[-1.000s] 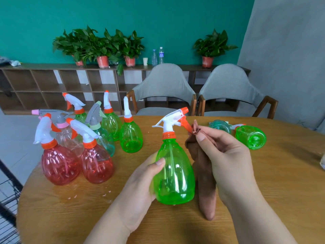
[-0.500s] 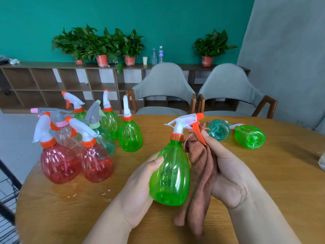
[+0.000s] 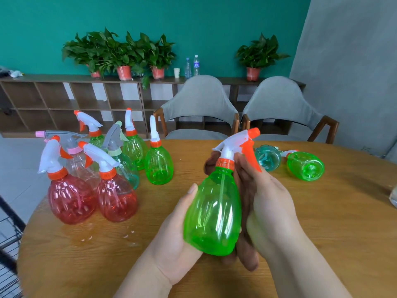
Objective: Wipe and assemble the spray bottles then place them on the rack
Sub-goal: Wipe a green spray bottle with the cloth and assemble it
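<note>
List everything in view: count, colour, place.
Held bottle: one, green, in hands
Cloth: one, brown, right hand
Red bottles: two, red, left
Green bottles: four, green, three left, one lying right
Teal bottles: two, teal, one left, one lying right
Clear bottle: one, clear, left
Table: one, wooden, underneath
Chairs: two, grey, behind table
Shelf: one, brown, back
Plants: four, green, shelf
Water bottles: two, clear, shelf
Cup: one, white, shelf
Rack: one, black, left edge
Left hand: grips held bottle
Right hand: holds cloth

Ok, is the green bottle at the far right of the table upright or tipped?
Tipped. The green bottle lies on its side on the table, base facing the camera, beside a tipped teal bottle.
</note>
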